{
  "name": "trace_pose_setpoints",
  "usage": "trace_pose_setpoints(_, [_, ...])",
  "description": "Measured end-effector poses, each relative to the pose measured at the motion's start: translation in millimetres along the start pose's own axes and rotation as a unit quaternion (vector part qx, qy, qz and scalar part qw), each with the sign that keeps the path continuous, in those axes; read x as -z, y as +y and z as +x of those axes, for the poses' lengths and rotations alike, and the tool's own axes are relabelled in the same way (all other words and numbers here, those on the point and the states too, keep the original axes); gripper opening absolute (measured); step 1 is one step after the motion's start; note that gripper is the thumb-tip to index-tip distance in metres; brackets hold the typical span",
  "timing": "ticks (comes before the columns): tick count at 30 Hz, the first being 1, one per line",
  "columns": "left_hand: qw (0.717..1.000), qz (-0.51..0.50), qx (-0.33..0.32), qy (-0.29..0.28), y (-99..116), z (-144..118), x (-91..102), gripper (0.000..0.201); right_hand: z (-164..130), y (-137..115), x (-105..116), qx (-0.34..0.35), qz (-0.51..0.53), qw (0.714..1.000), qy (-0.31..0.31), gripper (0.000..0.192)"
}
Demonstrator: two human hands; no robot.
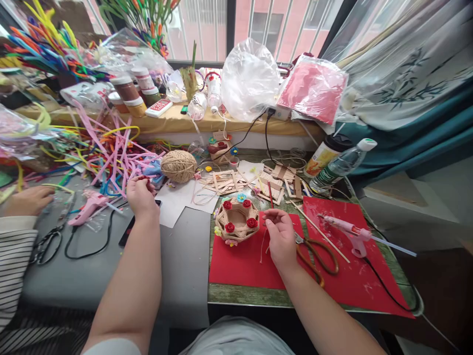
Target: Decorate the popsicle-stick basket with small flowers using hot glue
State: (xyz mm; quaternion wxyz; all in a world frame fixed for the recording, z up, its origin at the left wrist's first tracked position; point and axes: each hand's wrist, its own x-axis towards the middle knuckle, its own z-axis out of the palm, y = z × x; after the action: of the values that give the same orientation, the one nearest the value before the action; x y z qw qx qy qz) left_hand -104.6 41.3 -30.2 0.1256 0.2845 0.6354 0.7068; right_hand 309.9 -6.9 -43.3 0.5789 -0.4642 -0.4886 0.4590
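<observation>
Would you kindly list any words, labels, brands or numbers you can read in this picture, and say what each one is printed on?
None can be read.
Water bottle label: print too small and blurred.
Yellow-labelled bottle: print blurred.
Red box on the sill: white marks, not legible.
Jars with white lids: labels too blurred to read.
White packet by the jars: red print, blurred.

Both bare forearms stretched forward from the lower edge of the view, spread apart in a V. Left hand (140,194) further out, knuckles up, fingers curled in and fingertips bunched together at the far side. Right hand (280,234) nearer, back of the hand upward, thumb and forefinger pinched together toward the left, other fingers loosely bent under.
</observation>
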Motion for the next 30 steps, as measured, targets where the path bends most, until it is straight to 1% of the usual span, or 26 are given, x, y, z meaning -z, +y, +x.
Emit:
trace_pose_setpoints(2, [0.996,-0.070,0.000,0.057,5.1,-1.1,-2.1,0.021,-6.7,3.5,1.3,0.021,-0.013,1.000,-0.019,0.020])
trace_pose_setpoints(5, [0.986,-0.126,-0.033,0.106,15.2,-10.6,-6.9,0.019,-15.6,5.3,4.2,0.025,-0.015,0.998,-0.057,0.020])
trace_pose_setpoints(7, [0.978,-0.159,-0.064,0.116,23.6,-21.8,-11.6,0.017,-18.2,5.2,3.9,0.017,-0.016,0.997,-0.075,0.022])
trace_pose_setpoints(8, [0.975,-0.172,-0.081,0.112,27.9,-28.4,-14.5,0.015,-18.5,5.0,3.1,0.014,-0.015,0.997,-0.078,0.022])
trace_pose_setpoints(9, [0.976,-0.177,-0.090,0.093,31.9,-35.4,-17.6,0.014,-18.5,4.8,2.1,0.012,-0.016,0.997,-0.078,0.022])
trace_pose_setpoints(11, [0.980,-0.179,-0.081,0.024,38.5,-49.6,-24.1,0.013,-17.6,4.6,0.3,0.011,-0.014,0.997,-0.073,0.022])
trace_pose_setpoints(14, [0.978,-0.173,-0.053,-0.103,41.7,-68.3,-32.8,0.017,-16.3,4.8,-1.1,0.005,-0.010,0.997,-0.073,0.022])
trace_pose_setpoints(16, [0.973,-0.126,-0.054,-0.185,39.6,-77.1,-36.5,0.018,-16.1,5.4,-1.0,0.003,-0.008,0.997,-0.074,0.022])
trace_pose_setpoints(17, [0.967,-0.081,-0.070,-0.230,37.9,-80.2,-37.5,0.018,-16.3,5.8,-0.9,0.003,-0.007,0.997,-0.074,0.022])
trace_pose_setpoints(18, [0.955,-0.024,-0.097,-0.279,35.9,-82.6,-38.0,0.019,-16.5,6.3,-0.6,0.003,-0.007,0.997,-0.074,0.022])
trace_pose_setpoints(19, [0.934,0.039,-0.132,-0.330,34.1,-84.4,-38.1,0.019,-16.8,6.9,-0.4,0.003,-0.008,0.997,-0.075,0.022])
trace_pose_setpoints(20, [0.905,0.100,-0.168,-0.377,32.7,-85.8,-37.9,0.021,-17.1,7.4,-0.1,0.002,-0.009,0.997,-0.075,0.022])
trace_pose_setpoints(21, [0.877,0.151,-0.197,-0.413,31.8,-86.9,-37.5,0.024,-17.4,7.9,0.1,0.002,-0.012,0.997,-0.074,0.022])
trace_pose_setpoints(22, [0.852,0.190,-0.215,-0.437,31.6,-87.7,-37.1,0.026,-17.6,8.4,0.3,0.002,-0.015,0.997,-0.073,0.022])
trace_pose_setpoints(23, [0.836,0.216,-0.224,-0.451,31.9,-88.4,-36.7,0.028,-17.8,8.7,0.5,0.003,-0.017,0.997,-0.073,0.022])
trace_pose_setpoints(24, [0.829,0.235,-0.227,-0.453,32.9,-88.7,-36.3,0.028,-18.0,8.8,0.6,0.004,-0.018,0.997,-0.074,0.022])
trace_pose_setpoints(25, [0.829,0.249,-0.227,-0.447,34.2,-88.6,-35.7,0.027,-18.1,8.8,0.6,0.006,-0.018,0.997,-0.075,0.022])
trace_pose_setpoints(27, [0.837,0.271,-0.230,-0.417,37.0,-86.0,-33.8,0.024,-18.2,8.3,0.5,0.009,-0.017,0.997,-0.076,0.021])
trace_pose_setpoints(28, [0.845,0.278,-0.235,-0.392,38.0,-83.1,-32.2,0.022,-18.2,7.8,0.4,0.010,-0.018,0.997,-0.074,0.020])
trace_pose_setpoints(30, [0.870,0.290,-0.242,-0.317,38.1,-73.5,-27.0,0.020,-17.9,6.8,0.3,0.010,-0.022,0.997,-0.072,0.020])
